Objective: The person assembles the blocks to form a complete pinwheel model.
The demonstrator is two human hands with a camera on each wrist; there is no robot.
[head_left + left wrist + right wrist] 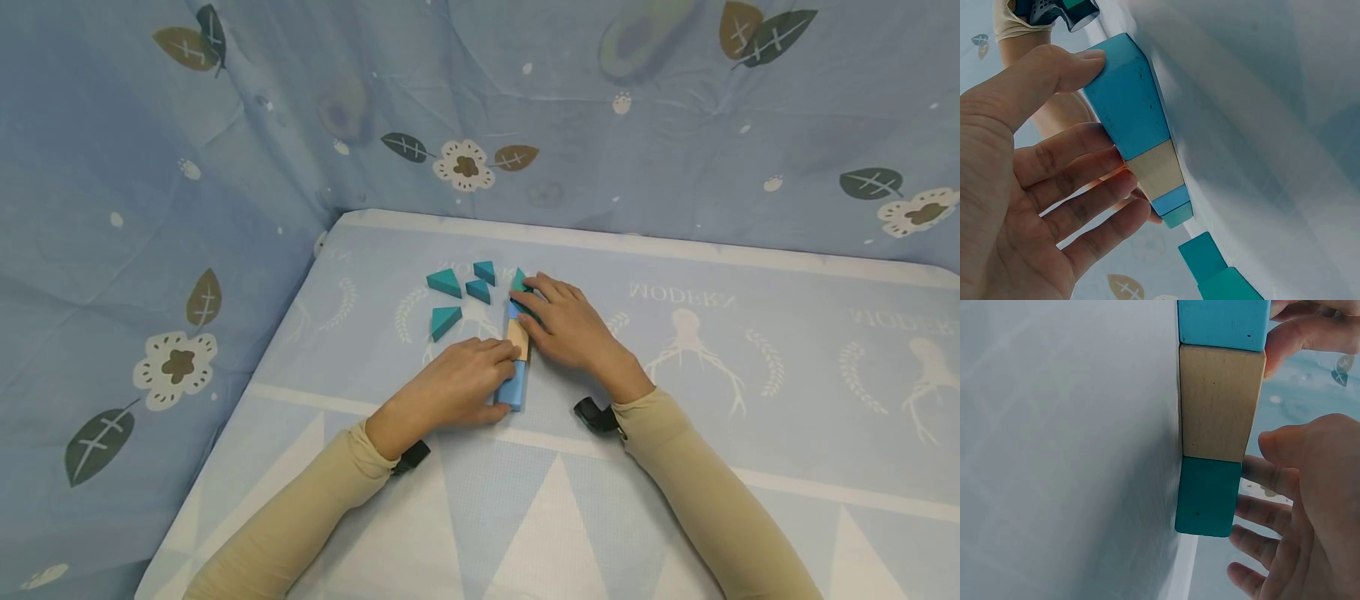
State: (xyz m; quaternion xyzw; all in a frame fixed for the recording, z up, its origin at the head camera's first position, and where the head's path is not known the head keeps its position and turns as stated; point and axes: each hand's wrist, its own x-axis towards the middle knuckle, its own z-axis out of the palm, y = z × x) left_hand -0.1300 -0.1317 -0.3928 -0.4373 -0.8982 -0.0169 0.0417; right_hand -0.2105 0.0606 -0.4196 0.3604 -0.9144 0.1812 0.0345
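A row of blocks lies end to end on the mat: a long blue block nearest me, a wooden block in the middle and a teal block at the far end. My left hand rests against the row's left side. In the left wrist view its thumb presses the near end of the blue block and straight fingers lie along the side. My right hand lies on the right side, fingers over the teal end. In the right wrist view its fingers sit beside the wooden block and teal block.
Several loose teal triangular blocks lie to the left of the row's far end. The mat is light blue and printed. Patterned fabric walls close in the left and back sides.
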